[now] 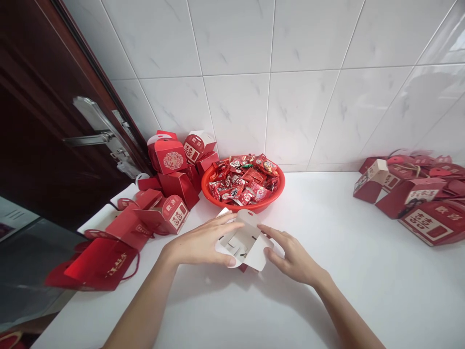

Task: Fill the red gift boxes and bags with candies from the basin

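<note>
An opened paper gift box (241, 240), white inside with its flaps spread, stands on the white table between my hands. My left hand (207, 240) grips the box's left side, fingers across the far edge and thumb at the near edge. On the other side, my right hand (292, 254) has its thumb and fingers at the right flap, holding it. The box's inside looks bare apart from folded bottom panels. Just beyond it sits a red plastic basin (241, 207) heaped with candies (243, 179) in red wrappers.
Red gift boxes (145, 220), some with open tops, are piled at the left by a dark door (39, 97) with a metal handle (90, 139). More red boxes (414, 189) are grouped at the right. A tiled wall (236, 39) borders the table (327, 213).
</note>
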